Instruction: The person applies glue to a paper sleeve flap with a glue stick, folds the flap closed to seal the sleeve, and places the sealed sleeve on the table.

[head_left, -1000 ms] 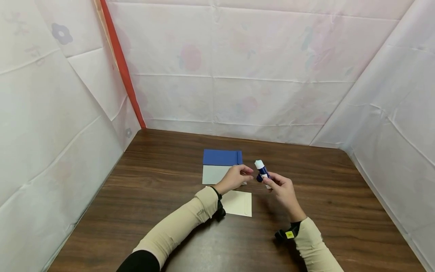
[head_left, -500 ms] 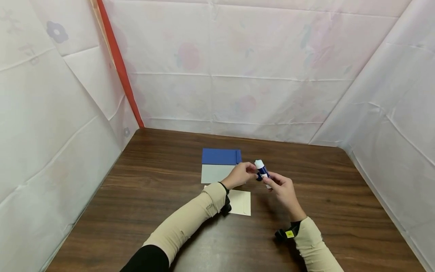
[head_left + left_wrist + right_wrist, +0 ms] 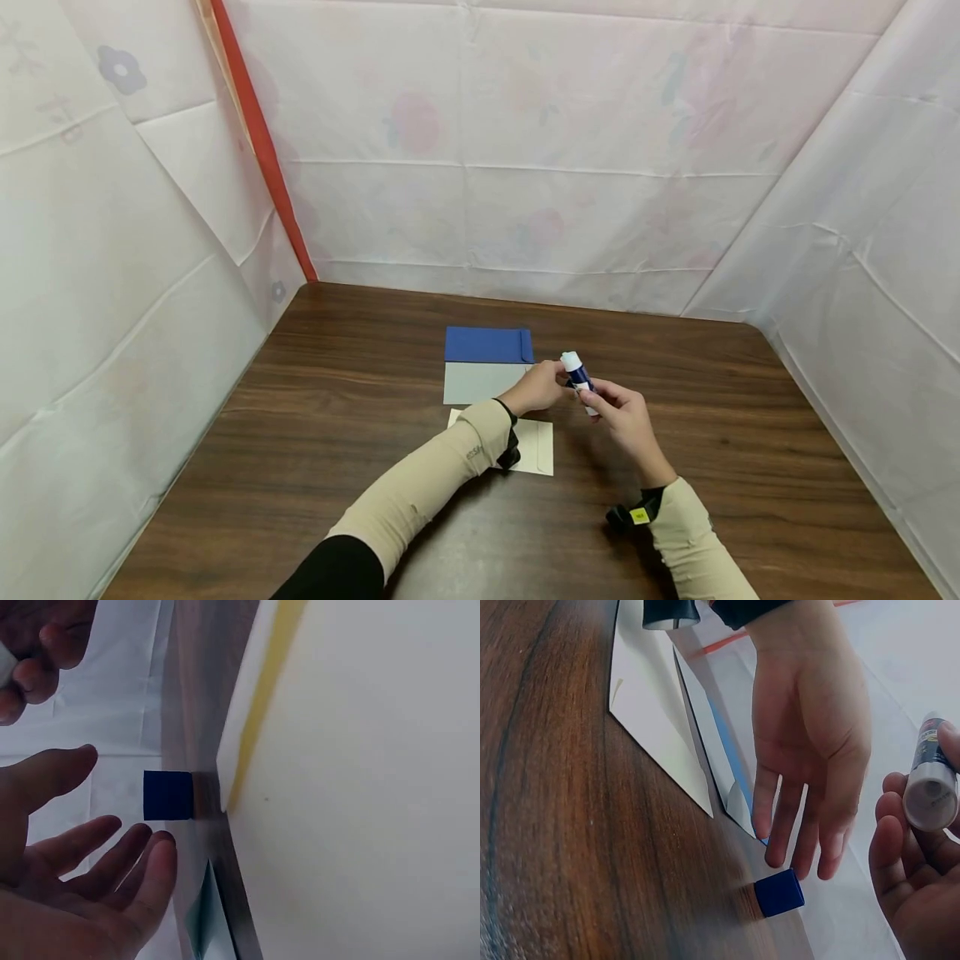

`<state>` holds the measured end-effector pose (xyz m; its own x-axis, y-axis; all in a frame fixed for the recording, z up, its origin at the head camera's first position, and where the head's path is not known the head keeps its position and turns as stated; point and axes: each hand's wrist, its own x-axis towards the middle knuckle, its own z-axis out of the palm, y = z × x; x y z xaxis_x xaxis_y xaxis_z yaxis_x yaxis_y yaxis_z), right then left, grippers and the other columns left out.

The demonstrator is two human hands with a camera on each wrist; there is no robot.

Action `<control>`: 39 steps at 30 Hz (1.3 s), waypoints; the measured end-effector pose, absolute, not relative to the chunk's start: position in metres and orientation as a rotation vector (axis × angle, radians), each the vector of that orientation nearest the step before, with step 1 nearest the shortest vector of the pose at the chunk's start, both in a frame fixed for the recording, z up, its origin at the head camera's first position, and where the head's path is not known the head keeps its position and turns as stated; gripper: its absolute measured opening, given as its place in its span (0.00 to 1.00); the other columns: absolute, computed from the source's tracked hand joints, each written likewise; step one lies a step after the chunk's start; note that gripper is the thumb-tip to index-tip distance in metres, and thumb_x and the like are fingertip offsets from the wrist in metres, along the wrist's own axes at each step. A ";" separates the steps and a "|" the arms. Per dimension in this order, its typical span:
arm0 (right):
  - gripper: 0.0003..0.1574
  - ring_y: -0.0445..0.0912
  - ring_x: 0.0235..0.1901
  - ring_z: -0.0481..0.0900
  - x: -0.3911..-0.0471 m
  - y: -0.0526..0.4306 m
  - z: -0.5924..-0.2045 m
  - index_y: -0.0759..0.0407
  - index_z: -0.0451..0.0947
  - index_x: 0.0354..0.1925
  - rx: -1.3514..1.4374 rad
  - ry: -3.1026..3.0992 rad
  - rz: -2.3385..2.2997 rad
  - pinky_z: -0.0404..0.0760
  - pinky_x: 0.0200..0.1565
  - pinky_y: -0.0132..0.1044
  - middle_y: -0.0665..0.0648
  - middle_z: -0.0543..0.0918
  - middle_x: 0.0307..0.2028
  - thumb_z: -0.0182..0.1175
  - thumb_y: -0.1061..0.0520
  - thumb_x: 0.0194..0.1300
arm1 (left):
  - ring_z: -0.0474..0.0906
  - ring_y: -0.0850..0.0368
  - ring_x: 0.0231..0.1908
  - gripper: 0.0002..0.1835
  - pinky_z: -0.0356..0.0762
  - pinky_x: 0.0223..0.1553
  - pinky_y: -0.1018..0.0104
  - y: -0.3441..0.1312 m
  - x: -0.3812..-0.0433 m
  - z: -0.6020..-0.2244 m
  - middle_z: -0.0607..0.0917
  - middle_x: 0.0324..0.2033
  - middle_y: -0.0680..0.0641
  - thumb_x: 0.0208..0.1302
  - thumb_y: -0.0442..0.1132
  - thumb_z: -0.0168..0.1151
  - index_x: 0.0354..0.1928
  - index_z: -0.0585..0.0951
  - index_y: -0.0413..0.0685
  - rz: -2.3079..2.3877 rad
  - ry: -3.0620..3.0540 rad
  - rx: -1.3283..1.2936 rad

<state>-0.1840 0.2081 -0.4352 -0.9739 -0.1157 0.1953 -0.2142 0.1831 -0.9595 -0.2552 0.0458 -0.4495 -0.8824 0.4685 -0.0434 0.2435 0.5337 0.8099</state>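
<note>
My right hand [image 3: 622, 417] holds a glue stick [image 3: 576, 372], its white uncapped end tilted up and to the left. My left hand [image 3: 538, 386] reaches in beside it, fingers loosely extended. A square-looking blue cap [image 3: 780, 892] stands on the table just past the left fingertips; in the left wrist view the same cap [image 3: 168, 795] appears apart from the thumb and fingers. Under the left forearm lies a cream envelope [image 3: 538, 446], partly hidden. Behind it are a pale grey envelope [image 3: 476, 383] and a blue envelope [image 3: 483, 344].
The dark wooden table [image 3: 300, 417] is enclosed by white patterned sheets [image 3: 585, 125] at the back and both sides. A red strip [image 3: 262, 142] runs down the back left corner. In the right wrist view, one flap of the grey envelope [image 3: 739, 802] lifts up.
My left hand has moved right, from over the grey envelope to beside the cap and the glue stick. The right hand has stayed almost still with the glue stick.
</note>
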 end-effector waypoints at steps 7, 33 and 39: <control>0.18 0.34 0.28 0.77 -0.184 0.208 -0.437 0.81 0.76 0.48 0.354 -2.344 1.944 0.80 0.29 0.31 0.45 0.85 0.29 0.58 0.64 0.69 | 0.82 0.55 0.45 0.11 0.77 0.47 0.66 0.052 -0.255 -0.452 0.86 0.43 0.46 0.60 0.38 0.69 0.44 0.83 0.45 1.190 2.573 0.720; 0.20 0.34 0.27 0.77 -0.181 0.209 -0.438 0.82 0.75 0.49 0.309 -2.341 1.994 0.80 0.29 0.30 0.39 0.85 0.29 0.57 0.62 0.70 | 0.77 0.62 0.34 0.11 0.74 0.39 0.70 0.050 -0.250 -0.457 0.88 0.38 0.49 0.56 0.35 0.71 0.40 0.82 0.45 1.022 2.645 0.680; 0.20 0.35 0.29 0.79 -0.181 0.209 -0.436 0.82 0.75 0.49 0.312 -2.331 2.012 0.79 0.30 0.29 0.41 0.85 0.30 0.57 0.62 0.70 | 0.78 0.62 0.35 0.09 0.74 0.39 0.70 0.048 -0.247 -0.454 0.87 0.39 0.49 0.59 0.37 0.67 0.42 0.82 0.45 1.086 2.625 0.641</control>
